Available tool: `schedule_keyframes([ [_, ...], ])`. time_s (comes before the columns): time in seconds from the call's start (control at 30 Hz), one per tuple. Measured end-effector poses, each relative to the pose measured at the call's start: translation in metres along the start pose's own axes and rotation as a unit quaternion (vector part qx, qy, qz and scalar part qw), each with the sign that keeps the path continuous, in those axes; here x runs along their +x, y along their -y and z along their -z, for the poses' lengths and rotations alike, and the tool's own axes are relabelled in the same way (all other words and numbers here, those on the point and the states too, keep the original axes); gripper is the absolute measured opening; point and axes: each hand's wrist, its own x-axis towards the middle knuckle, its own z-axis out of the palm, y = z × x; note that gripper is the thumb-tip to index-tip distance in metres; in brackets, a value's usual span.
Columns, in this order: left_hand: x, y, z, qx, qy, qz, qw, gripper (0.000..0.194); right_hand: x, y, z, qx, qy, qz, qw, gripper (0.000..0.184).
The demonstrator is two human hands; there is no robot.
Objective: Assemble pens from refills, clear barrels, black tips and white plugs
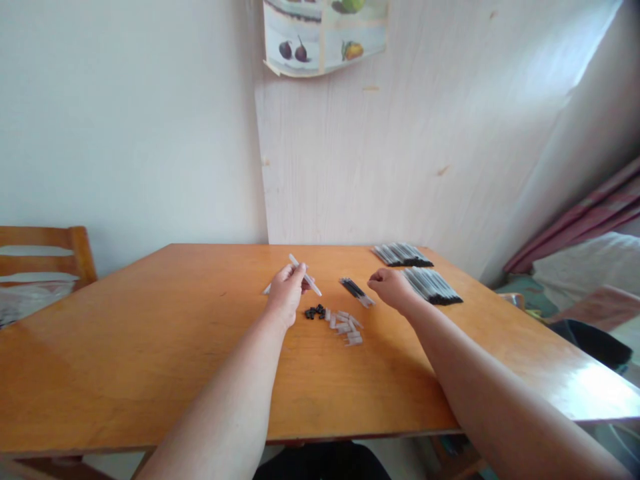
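My left hand [288, 291] is closed around a whitish, translucent pen barrel [314, 285], which slants down to the right above the table. Part of another pale barrel [267, 289] lies behind that hand. My right hand [391, 287] has its fingers pinched together; whatever they hold, if anything, is hidden. Just left of it lies a small bundle of black pen refills [354, 289] with pale ends. Small black plugs [315, 311] sit in a cluster nearer me. Beside them, several translucent pen caps [345, 325] are scattered.
Two rows of pens with black ends, a far row [403, 255] and a nearer row [433, 285], rest on the right side of the wooden table [175, 360]. A wooden chair [80, 257] stands at the left. Fruit pictures [325, 40] hang on the wall.
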Motion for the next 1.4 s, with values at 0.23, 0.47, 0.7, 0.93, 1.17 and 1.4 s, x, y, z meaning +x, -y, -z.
schedule_keyframes([
  [0.23, 0.002, 0.002, 0.000, 0.040, -0.008, 0.000, 0.999, 0.040, -0.006, -0.007, -0.012, -0.084, 0.060, -0.031, 0.994, 0.022],
  [0.47, 0.001, 0.003, 0.002, 0.067, -0.002, -0.004, 0.998, 0.039, -0.008, -0.001, -0.010, -0.095, 0.054, -0.032, 0.993, 0.020],
  [0.7, 0.004, 0.005, 0.004, 0.075, -0.006, -0.005, 0.997, 0.037, -0.009, 0.000, -0.008, -0.110, 0.069, -0.023, 0.991, 0.023],
  [0.93, 0.005, 0.004, 0.006, 0.076, 0.000, -0.016, 0.997, 0.038, -0.004, -0.010, -0.006, -0.035, -0.008, -0.014, 0.999, 0.024],
  [1.17, 0.005, 0.004, 0.006, 0.100, 0.025, -0.055, 0.993, 0.031, -0.011, -0.004, -0.003, 0.271, -0.099, 0.002, 0.957, 0.027],
  [1.4, 0.006, 0.010, 0.006, 0.214, 0.076, -0.143, 0.963, 0.028, -0.021, 0.013, 0.014, 0.581, -0.040, 0.038, 0.812, 0.025],
])
